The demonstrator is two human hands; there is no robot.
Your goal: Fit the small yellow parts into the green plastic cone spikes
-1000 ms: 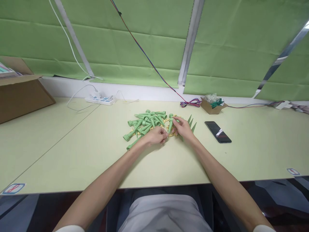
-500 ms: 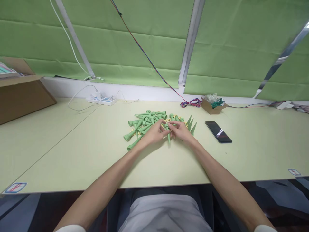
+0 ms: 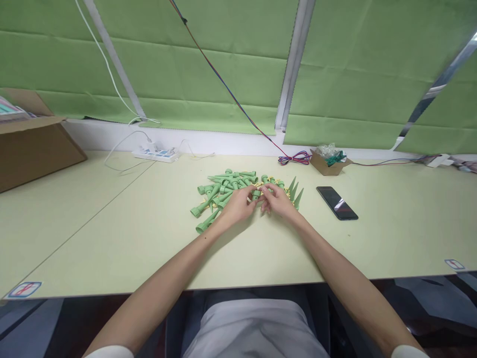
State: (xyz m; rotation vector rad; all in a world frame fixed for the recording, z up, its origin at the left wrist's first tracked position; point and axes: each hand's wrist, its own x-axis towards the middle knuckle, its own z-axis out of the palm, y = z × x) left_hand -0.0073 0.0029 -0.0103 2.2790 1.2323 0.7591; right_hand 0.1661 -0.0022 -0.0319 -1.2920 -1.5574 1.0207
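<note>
As the fingers of the left hand (image 3: 238,205) pinch a green spike (image 3: 255,196) with a ribbed, collared end, those of the right hand (image 3: 278,202) bend in close beside it; whether they grip it cannot be told. Smooth, tapering green pieces (image 3: 216,191) lie heaped with thin yellow parts (image 3: 203,203) left of centre on the pale surface (image 3: 130,238), more fanned out behind the right hand. A glossy black phone (image 3: 337,203) rests toward the right edge, a small cardboard box (image 3: 325,165) holding crinkled clear and dark-green material near the far edge. A white power strip (image 3: 160,155) and a large carton (image 3: 37,151) sit left, below green fabric blinds (image 3: 208,79). Half a second earlier, the spike's tip pointed toward the near edge; now it is hidden.
</note>
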